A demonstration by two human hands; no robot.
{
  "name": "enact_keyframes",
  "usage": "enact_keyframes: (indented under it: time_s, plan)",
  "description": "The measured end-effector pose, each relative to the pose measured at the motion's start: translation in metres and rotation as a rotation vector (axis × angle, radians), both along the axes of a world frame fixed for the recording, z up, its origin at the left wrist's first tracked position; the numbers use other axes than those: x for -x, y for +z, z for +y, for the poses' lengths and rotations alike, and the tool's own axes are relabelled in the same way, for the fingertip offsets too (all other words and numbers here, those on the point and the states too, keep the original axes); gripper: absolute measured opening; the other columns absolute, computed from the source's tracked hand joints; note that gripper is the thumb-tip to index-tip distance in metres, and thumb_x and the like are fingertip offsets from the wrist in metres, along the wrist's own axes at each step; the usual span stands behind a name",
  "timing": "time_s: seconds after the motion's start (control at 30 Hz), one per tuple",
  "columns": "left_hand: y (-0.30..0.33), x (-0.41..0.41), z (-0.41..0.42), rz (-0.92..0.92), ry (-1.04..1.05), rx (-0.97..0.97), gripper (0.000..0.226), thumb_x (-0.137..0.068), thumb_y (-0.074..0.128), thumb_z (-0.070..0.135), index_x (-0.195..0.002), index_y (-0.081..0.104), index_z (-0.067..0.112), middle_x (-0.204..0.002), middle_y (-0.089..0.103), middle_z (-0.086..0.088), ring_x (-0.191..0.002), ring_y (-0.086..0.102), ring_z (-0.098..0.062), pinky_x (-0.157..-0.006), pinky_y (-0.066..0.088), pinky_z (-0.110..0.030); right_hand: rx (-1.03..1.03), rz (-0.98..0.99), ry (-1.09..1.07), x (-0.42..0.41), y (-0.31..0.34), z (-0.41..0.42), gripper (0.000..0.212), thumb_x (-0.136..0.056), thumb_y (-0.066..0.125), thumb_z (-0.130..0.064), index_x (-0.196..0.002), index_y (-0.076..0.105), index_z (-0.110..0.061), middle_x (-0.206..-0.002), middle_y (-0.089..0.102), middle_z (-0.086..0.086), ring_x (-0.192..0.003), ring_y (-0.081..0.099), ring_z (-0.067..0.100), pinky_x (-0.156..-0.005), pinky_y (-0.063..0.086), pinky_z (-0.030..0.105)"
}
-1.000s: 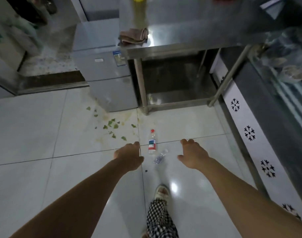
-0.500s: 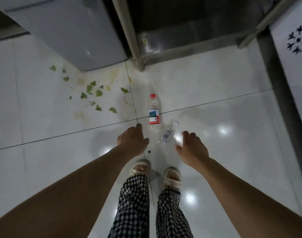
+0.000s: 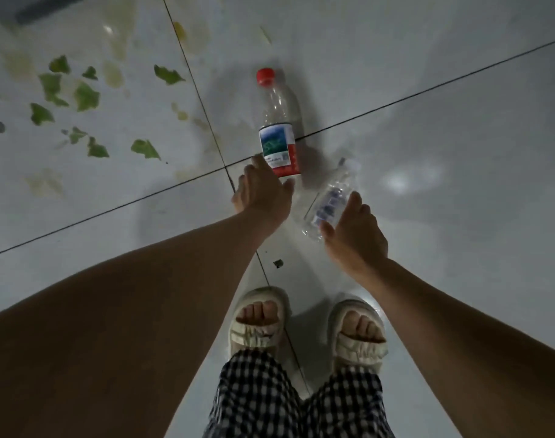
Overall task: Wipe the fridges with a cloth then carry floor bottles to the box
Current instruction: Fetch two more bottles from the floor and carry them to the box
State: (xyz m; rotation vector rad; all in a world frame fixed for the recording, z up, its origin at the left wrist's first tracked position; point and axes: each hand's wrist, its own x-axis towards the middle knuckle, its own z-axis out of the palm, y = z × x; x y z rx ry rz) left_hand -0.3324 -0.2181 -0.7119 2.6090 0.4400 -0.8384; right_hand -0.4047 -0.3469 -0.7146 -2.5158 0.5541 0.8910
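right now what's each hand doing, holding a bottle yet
Left hand: open, reaching at the red-capped bottle, no grip.
Right hand: open beside the small clear bottle, no grip.

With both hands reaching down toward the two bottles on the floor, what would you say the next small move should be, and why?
Probably close each hand on its nearest bottle. The left hand, open, overlaps the base of the red-capped bottle; the right hand, open, is beside the small clear bottle. Both bottles lie on the floor, ungripped.

Bare tile floor (image 3: 427,121) rings both bottles; leaf scraps (image 3: 86,96) lie well left.
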Motion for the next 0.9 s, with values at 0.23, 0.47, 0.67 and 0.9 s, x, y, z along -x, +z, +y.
enact_keyframes:
  time_s: [0.23,0.47,0.67,0.9]
  plan:
    - [-0.054,-0.012,-0.01,-0.068,0.157,0.111,0.06,-0.084,0.063,0.037,-0.129,0.031,0.013,-0.117,0.053,-0.007,-0.103,0.056,-0.023,-0.081,0.05,-0.035,0.038,-0.065,-0.224,-0.004,-0.057,0.015,0.099,-0.084,0.057,-0.056,-0.148,-0.006,-0.014,-0.133,0.048,0.016,-0.112,0.055,0.035,-0.087,0.049,0.046]
    - [-0.066,-0.024,-0.015,0.054,0.434,0.248,0.056,-0.079,0.069,0.024,-0.122,0.035,0.014,-0.097,0.048,0.001,-0.079,0.05,-0.016,-0.051,0.036,-0.018,-0.154,-0.07,-0.405,-0.009,-0.063,0.016,0.099,-0.086,0.063,-0.031,-0.146,-0.015,-0.021,-0.132,0.049,0.018,-0.108,0.059,0.035,-0.09,0.052,0.048]
    - [-0.054,-0.033,-0.012,0.074,0.46,0.158,0.056,-0.08,0.07,0.027,-0.123,0.037,0.012,-0.111,0.055,-0.008,-0.089,0.053,-0.023,-0.072,0.048,-0.031,-0.167,0.0,-0.46,-0.016,-0.053,0.008,0.09,-0.084,0.065,-0.023,-0.144,0.0,-0.014,-0.13,0.047,0.022,-0.108,0.057,0.039,-0.091,0.05,0.046]
    - [0.021,-0.036,-0.007,0.026,0.297,0.053,0.06,-0.082,0.065,0.036,-0.127,0.037,0.008,-0.122,0.054,-0.013,-0.105,0.055,-0.029,-0.08,0.046,-0.035,-0.095,-0.06,-0.337,-0.022,0.024,-0.011,0.055,-0.082,0.062,-0.022,-0.125,0.033,-0.005,-0.123,0.048,0.02,-0.112,0.049,0.037,-0.088,0.045,0.043]
